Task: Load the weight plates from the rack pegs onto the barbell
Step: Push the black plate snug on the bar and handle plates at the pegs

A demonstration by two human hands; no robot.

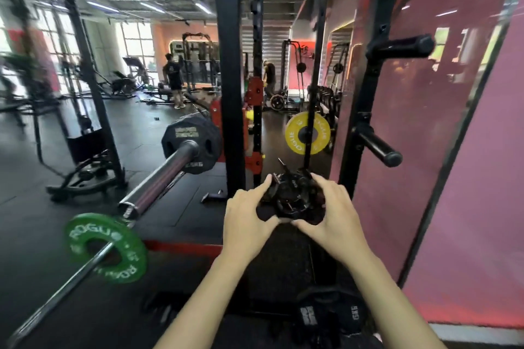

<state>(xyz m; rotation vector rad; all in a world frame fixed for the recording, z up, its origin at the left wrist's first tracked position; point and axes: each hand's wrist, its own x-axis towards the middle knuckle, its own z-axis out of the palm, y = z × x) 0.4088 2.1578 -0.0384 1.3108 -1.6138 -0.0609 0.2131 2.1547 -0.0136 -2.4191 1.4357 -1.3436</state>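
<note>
Both hands, left hand and right hand, clasp a small black plate low by the rack upright; the barbell sleeve points toward it from the left, nearer the left hand

The dark rubber floor is stretching out beneath both hands, which are gripping a small black plate. A small dark object is lying on the floor just left of the left hand. Further left, the barbell sleeve is carrying a large black plate, and a thinner bar is carrying a green plate. Right of the right hand, the rack upright is holding out a lower peg and an upper peg.
</note>
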